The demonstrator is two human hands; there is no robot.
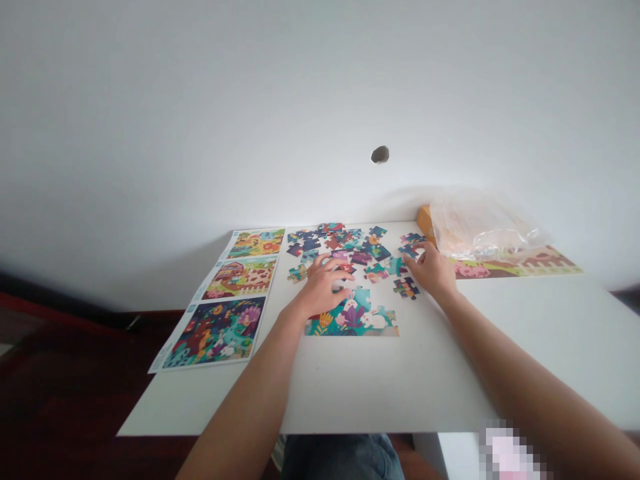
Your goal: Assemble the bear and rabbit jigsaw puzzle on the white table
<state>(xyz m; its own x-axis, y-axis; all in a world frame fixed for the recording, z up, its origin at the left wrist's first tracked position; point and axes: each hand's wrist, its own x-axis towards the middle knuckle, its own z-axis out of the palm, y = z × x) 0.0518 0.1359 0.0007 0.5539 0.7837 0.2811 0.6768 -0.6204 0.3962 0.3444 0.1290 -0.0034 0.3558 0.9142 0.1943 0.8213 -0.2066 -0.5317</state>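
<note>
My left hand [325, 285] hovers over or rests on the loose pieces, palm down with fingers spread, above the joined section of a jigsaw puzzle [353, 320]. That section shows white rabbits, purple leaves and an orange flower; its upper left is partly covered by the hand. On the right, my right hand [431, 270] has its thumb and forefinger at the edges of a dark blue puzzle piece [408, 250]. Whether that piece is lifted, I cannot tell. Just below it lies another loose piece [407, 288]. Several mixed puzzle pieces [353, 240] are spread behind my hands.
A picture sheet [245, 277] with three printed scenes lies at the left of the white table [380, 393]. At the back right, a clear plastic bag [490, 223] leans over an orange box [425, 220] and a farm-scene puzzle [520, 262]. The wall behind has a hole [380, 155].
</note>
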